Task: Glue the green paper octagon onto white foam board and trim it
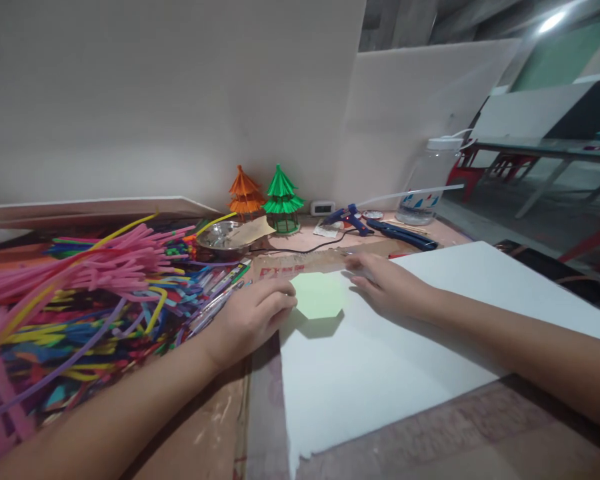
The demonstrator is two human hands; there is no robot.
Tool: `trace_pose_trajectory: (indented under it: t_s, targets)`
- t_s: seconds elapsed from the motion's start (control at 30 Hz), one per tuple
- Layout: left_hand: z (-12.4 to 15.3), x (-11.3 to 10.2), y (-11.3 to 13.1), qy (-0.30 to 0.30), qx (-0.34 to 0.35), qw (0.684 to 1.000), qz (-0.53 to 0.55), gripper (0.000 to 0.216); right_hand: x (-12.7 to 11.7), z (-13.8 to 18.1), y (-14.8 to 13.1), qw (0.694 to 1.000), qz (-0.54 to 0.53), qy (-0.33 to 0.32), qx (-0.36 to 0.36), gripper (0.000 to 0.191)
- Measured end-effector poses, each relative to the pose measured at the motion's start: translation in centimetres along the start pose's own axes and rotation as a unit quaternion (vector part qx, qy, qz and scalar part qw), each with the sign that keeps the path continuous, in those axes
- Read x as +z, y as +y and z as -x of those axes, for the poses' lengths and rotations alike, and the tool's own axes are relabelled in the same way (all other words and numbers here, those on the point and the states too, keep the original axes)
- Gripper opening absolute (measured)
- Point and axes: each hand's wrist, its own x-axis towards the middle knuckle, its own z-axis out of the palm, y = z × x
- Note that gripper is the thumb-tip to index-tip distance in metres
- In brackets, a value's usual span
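Observation:
My left hand (266, 308) pinches the left edge of a pale green octagonal piece of paper (319, 297). The paper is held slightly above a large white sheet (420, 347) and casts a shadow on it. Just right of the octagon, my right hand (385, 283) rests over the white sheet's far edge. Its thumb and fingers are apart, and nothing clear shows between them. Behind the hands stand two small tiered pagoda models, one orange (245, 193) and one green (281, 200).
Pink and mixed-colour pipe cleaners (80, 280) pile up on the left, with pens (215, 303) beside them. A metal bowl (220, 239), a blue glue gun (350, 219), a dark blue cutter-like tool (403, 235) and a clear water bottle (425, 180) line the back.

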Motion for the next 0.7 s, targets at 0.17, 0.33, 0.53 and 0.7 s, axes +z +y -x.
trace_pose_trajectory:
  t_s: [0.17, 0.33, 0.53, 0.7]
  targets:
    - [-0.2, 0.0, 1.4, -0.040, 0.004, 0.999, 0.009, 0.014, 0.1, 3.3, -0.1, 0.994, 0.085, -0.037, -0.065, 0.030]
    - [-0.5, 0.8, 2.0, -0.020, -0.007, 0.999, 0.024, 0.013, -2.2, 1.4, 1.1, 0.987, 0.153, -0.035, -0.034, 0.035]
    - [0.1, 1.5, 1.8, -0.008, -0.024, 0.999, 0.043, 0.015, -3.0, -4.9, 5.0, 0.975, 0.189, -0.101, 0.055, 0.030]
    - [0.4, 1.7, 1.7, -0.010, -0.023, 0.999, 0.046, 0.015, -0.3, -8.0, 5.2, 0.972, 0.200, -0.106, 0.061, 0.031]
